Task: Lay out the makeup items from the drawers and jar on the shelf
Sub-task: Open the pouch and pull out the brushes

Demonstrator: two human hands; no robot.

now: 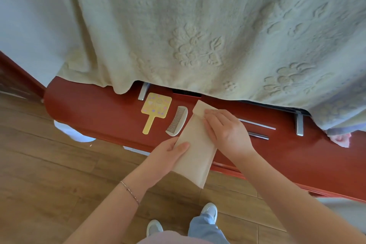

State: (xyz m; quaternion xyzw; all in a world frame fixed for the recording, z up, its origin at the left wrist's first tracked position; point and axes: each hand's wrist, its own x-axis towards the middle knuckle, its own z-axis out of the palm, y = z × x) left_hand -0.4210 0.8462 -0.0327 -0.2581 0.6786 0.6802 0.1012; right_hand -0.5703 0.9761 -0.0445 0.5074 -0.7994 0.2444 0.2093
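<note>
Seen from above, looking down along two bare forearms toward a dark red shelf (95,109) under a draped, cream embossed blanket (198,25). Wood-plank floor (39,164) at left and below, with white shoes (210,210) and light blue trouser legs at the bottom edge. On the shelf, from left: a yellow hand mirror (155,108) with pastel hearts and dots, lying flat, handle pointing toward the viewer; just beside it, not touching, a pale curved comb (177,121), teeth facing left. Next, a flat beige pouch (195,150), long and narrow, lying diagonally, its far end with a folded flap on the shelf, its near end hanging past the shelf edge over the floor. Left hand (168,156), thin bracelet (129,192) on the wrist, gripping the pouch's left edge: thumb on top, fingers tucked beneath. Right hand (225,130) spread open and flat, palm down, fingertips pressing the flap end of the pouch, not clenched. Farther right, metal drawer handles (257,125) and a metal bracket (299,125) partly hidden under the blanket; a bit of pink cloth (340,139) at the far right
</note>
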